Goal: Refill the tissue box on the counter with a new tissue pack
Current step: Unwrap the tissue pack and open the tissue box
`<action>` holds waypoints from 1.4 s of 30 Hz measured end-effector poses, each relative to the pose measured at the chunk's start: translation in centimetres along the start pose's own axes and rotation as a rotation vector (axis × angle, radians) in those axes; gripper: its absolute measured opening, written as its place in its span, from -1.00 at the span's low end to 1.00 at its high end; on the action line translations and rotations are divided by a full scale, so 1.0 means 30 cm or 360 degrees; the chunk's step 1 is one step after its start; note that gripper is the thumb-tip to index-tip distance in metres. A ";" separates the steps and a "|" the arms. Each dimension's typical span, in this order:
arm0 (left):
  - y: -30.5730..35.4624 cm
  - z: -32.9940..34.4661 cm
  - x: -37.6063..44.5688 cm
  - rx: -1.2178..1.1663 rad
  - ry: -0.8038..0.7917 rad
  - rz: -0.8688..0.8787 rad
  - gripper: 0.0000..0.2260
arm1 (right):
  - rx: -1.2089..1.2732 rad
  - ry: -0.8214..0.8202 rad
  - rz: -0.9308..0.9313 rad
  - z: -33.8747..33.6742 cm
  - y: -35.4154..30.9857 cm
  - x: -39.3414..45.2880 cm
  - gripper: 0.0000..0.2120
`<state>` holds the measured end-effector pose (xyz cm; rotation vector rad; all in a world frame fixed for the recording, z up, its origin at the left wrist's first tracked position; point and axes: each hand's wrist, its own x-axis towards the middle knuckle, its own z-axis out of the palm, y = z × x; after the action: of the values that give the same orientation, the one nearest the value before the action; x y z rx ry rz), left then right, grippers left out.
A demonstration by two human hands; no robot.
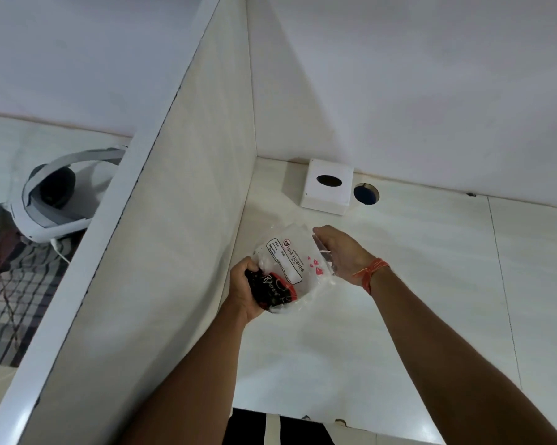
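A clear plastic tissue pack (291,264) with a black and red end and "BIG TISSUES" print hangs above the white counter (415,284). My left hand (243,289) grips its black end from the left. My right hand (341,252) holds the pack's far right end, an orange thread around the wrist. The white tissue box (327,187) with a dark oval slot stands at the back of the counter against the wall, a short way beyond the pack. No tissue shows in the slot.
A round cable hole (366,193) opens in the counter just right of the box. A white partition (161,236) walls the counter's left side. Beyond it lie a white headset (55,200) and cables on striped cloth.
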<state>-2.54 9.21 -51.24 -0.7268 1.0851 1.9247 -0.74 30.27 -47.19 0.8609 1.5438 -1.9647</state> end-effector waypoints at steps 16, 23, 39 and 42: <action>0.018 0.015 0.026 0.0243 0.0292 -0.0050 -0.86 | -0.0188 -0.0226 0.0124 -0.019 0.078 0.052 -0.69; 0.025 0.013 0.029 0.0209 0.0433 0.0056 -0.80 | 0.0072 -0.0226 0.0250 -0.012 0.106 0.050 -0.68; -0.017 0.002 0.074 0.0606 0.0594 0.0169 -0.87 | -0.0008 0.0289 -0.0191 -0.019 0.140 0.020 -0.78; 0.002 -0.032 0.109 0.0863 0.0887 0.0372 -0.82 | 0.0415 0.0554 -0.0380 -0.102 0.078 -0.033 -0.90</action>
<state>-4.21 9.53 -54.20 -0.8661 2.0110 1.5134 2.14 32.69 -48.49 1.2289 1.6654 -2.3209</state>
